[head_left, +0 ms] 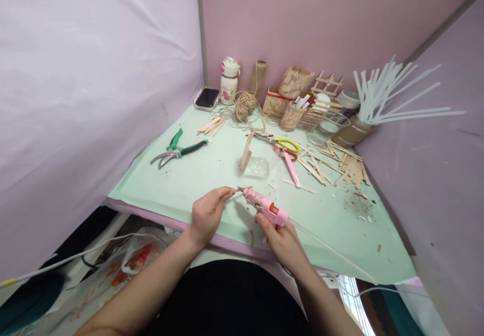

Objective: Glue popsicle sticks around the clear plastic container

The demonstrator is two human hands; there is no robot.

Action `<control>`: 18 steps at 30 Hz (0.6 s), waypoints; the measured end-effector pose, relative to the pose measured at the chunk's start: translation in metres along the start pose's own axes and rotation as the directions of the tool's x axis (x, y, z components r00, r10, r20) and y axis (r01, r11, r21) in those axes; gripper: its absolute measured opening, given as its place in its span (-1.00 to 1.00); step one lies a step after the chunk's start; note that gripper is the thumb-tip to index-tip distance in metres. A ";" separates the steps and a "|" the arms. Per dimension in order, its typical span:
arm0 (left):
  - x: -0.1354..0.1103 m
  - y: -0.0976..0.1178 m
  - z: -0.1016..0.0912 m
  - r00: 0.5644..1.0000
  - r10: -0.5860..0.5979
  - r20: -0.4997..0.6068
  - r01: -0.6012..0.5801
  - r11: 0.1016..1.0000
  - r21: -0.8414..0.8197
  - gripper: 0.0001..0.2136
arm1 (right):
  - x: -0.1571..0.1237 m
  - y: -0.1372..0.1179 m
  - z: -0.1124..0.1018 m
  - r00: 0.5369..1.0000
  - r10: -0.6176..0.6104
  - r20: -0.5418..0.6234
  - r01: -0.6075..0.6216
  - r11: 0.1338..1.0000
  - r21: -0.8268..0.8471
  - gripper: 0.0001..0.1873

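My right hand (283,239) is wrapped round a pink glue gun (265,205), its nozzle pointing left. A long white glue stick or cord trails behind the gun toward the lower right. Between the fingertips of my left hand (207,215) is a small wooden craft stick (236,190), mostly covered by the fingers. The nozzle is at the end of this stick; whether they touch I cannot tell. Just beyond both hands lies a clear plastic box (258,168), with a small flat wooden piece (246,154) standing tilted at its left side.
Green-handled pruning shears (174,149) lie on the left. Yellow-handled scissors (285,144), a pink cutter (291,169) and loose craft sticks (315,170) lie on the right. A twine ball (245,107), a bottle (229,81) and a jar of white strips (353,133) stand behind.
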State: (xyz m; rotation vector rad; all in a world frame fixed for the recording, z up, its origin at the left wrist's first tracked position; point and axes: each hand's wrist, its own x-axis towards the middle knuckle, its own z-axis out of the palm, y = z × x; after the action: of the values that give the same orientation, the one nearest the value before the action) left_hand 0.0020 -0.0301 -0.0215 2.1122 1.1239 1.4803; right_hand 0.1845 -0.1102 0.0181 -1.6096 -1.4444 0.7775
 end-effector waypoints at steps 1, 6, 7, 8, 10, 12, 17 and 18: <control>0.000 0.001 0.000 1.000 -0.014 -0.008 0.014 1.000 0.002 -0.84 | -0.001 -0.001 0.001 1.000 0.007 0.014 -0.007 1.000 -0.005 -0.65; 0.001 0.002 -0.001 0.997 -0.034 -0.062 0.036 0.999 0.019 -0.87 | 0.002 -0.001 0.002 1.000 -0.010 0.011 0.010 0.998 -0.067 -0.65; 0.001 0.002 -0.001 0.997 -0.037 -0.070 0.039 0.999 0.020 -0.87 | 0.003 0.000 0.002 1.000 -0.026 0.006 0.026 0.997 -0.073 -0.65; 0.001 0.002 -0.001 0.996 -0.040 -0.077 0.042 0.999 0.021 -0.87 | 0.004 0.000 0.001 0.999 -0.041 0.001 0.041 0.996 -0.075 -0.66; 0.000 0.002 0.000 0.996 -0.043 -0.077 0.045 0.999 0.017 -0.87 | 0.004 0.000 0.001 0.998 -0.058 0.002 0.058 0.995 -0.078 -0.68; 0.000 0.001 0.000 0.998 -0.031 -0.049 0.031 1.000 -0.002 -0.85 | 0.002 -0.001 0.002 0.998 -0.059 0.024 0.061 0.995 -0.079 -0.69; -0.002 -0.001 -0.002 0.996 0.088 0.023 -0.086 0.994 -0.063 -0.76 | -0.004 -0.001 0.005 0.996 -0.083 0.046 0.087 0.992 -0.095 -0.69; -0.002 -0.002 -0.003 0.994 0.109 0.020 -0.107 0.992 -0.060 -0.75 | -0.004 0.000 0.005 0.995 -0.094 0.036 0.098 0.989 -0.108 -0.68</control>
State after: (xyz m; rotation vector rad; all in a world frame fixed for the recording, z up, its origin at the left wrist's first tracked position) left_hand -0.0015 -0.0310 -0.0229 2.1743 0.9593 1.5130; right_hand 0.1802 -0.1136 0.0153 -1.6024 -1.5984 0.6807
